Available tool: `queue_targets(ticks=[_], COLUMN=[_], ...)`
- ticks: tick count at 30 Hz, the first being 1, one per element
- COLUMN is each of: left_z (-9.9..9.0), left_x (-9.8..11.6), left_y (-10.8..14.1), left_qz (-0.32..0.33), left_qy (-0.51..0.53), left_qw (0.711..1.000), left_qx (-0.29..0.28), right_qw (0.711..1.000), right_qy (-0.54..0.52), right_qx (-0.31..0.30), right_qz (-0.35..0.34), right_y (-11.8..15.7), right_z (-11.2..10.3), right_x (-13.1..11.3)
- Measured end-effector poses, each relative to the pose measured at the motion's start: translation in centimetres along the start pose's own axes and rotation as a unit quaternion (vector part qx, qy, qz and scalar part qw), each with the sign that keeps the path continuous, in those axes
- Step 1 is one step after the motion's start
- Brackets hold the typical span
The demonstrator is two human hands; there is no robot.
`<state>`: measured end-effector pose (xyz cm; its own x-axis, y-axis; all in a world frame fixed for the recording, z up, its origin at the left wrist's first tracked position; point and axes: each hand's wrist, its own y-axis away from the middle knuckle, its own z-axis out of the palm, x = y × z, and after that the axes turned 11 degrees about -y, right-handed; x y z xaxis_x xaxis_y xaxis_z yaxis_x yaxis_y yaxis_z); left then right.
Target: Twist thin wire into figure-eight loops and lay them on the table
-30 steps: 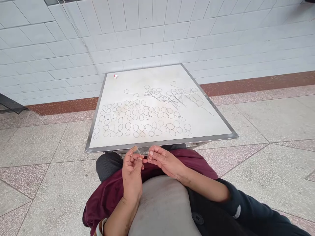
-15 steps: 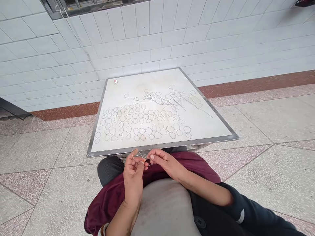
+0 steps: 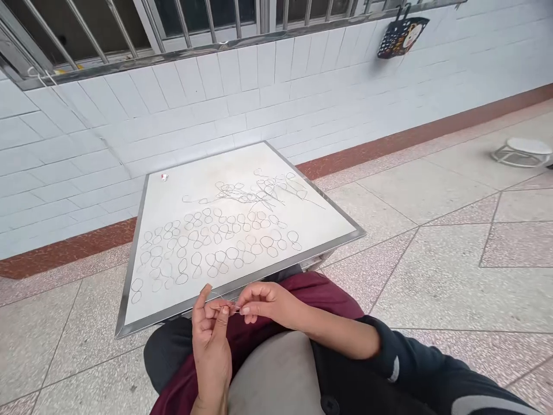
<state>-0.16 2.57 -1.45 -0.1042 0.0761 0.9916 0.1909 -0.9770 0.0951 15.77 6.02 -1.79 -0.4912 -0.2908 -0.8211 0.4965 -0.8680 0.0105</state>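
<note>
Over my lap, just in front of the table's near edge, my left hand (image 3: 212, 328) pinches a thin wire (image 3: 235, 307) between thumb and fingers, its index finger raised with a tan wrap at the tip. My right hand (image 3: 270, 305) closes thumb and fingertips on the same wire, close beside the left fingers. The wire's exact shape is too fine to make out. On the white tabletop (image 3: 328, 230) lie rows of figure-eight wire loops (image 3: 220, 262). Behind them is a tangled heap of looped wires with loose ends (image 3: 254, 193).
A small red-and-white item (image 3: 164, 177) sits at the table's far left corner. Beyond stands a white tiled wall with a barred window (image 3: 207, 23). A dark patterned bag (image 3: 401, 36) hangs at upper right, and a round stool (image 3: 525, 151) stands on the floor at right.
The view has swung to the right, bringing the bag and stool into sight. Both hands remain together on the wire, the right fingers now closer to the left.
</note>
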Motion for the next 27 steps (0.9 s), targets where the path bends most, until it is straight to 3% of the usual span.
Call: queue_targets(ticks=[6, 10, 12, 14, 15, 18, 20, 23, 27], left_z=[1.7, 2.2, 1.6, 0.6, 0.0, -1.7, -2.6, -3.3, -3.4], left_x=[0.1, -0.6, -1.3, -2.0, -2.3, -2.8, -3.1, -3.6, -3.9], left_y=[-1.8, -2.5, -2.5, -2.5, -2.4, -2.4, -2.6, -3.0, -3.3], left_qz=[-0.043, -0.11, -0.149, -0.178, -0.191, -0.217, -0.226, -0.232, -0.25], left_qy=[0.006, 0.003, 0.007, 0.013, 0.017, 0.02, 0.022, 0.026, 0.024], left_qw=[0.996, 0.989, 0.985, 0.981, 0.979, 0.976, 0.974, 0.972, 0.967], left_qx=[-0.074, -0.096, -0.09, -0.075, -0.065, -0.028, -0.004, 0.024, 0.037], right_qw=[0.995, 0.969, 0.911, 0.788, 0.762, 0.709, 0.682, 0.652, 0.622], right_qy=[0.027, 0.126, 0.272, 0.482, 0.514, 0.574, 0.615, 0.666, 0.71], right_qx=[0.051, 0.156, 0.244, 0.318, 0.334, 0.362, 0.358, 0.336, 0.311], right_qz=[-0.086, -0.147, -0.191, -0.211, -0.209, -0.191, -0.17, -0.139, -0.113], right_y=[0.0, -0.3, -0.3, 0.1, 0.4, 1.5, 2.0, 2.3, 2.1], right_z=[-0.6, -3.7, -6.7, -10.5, -12.5, -17.7, -20.2, -22.1, -22.7], right_x=[-0.4, -1.2, -2.0, -3.1, -3.7, -5.2, -5.6, -5.3, -4.3])
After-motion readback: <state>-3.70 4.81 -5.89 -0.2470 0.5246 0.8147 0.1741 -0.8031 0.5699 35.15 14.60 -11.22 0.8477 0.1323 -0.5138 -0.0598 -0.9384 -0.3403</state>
